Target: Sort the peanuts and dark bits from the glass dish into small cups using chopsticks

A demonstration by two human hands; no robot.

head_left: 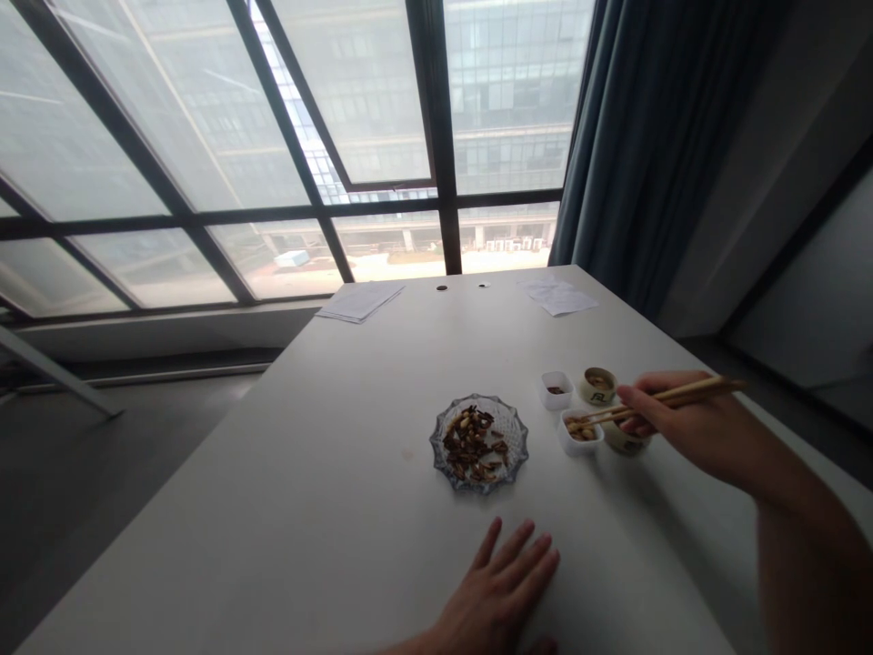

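My right hand (672, 414) grips a pair of wooden chopsticks (682, 395), their tips down at a small white square container (580, 435) that holds light brown pieces. Partly behind my fingers is a cream-coloured cup (626, 443). A second cup (598, 386) with a dark character on its side stands just beyond, beside another white container (556, 391) with a few dark pieces in it. To the left is a scalloped glass plate (516, 443) bearing a pile of dark brown and some paler pieces (474, 441). My left hand (496, 587) rests on the table with fingers spread, holding nothing.
Everything stands on a white table (327, 455). Paper sheets lie at its far left (361, 300) and far right (557, 296), with two small round spots between them. Windows (382, 91) rise behind the table, and a dark blue curtain (634, 164) hangs to the right.
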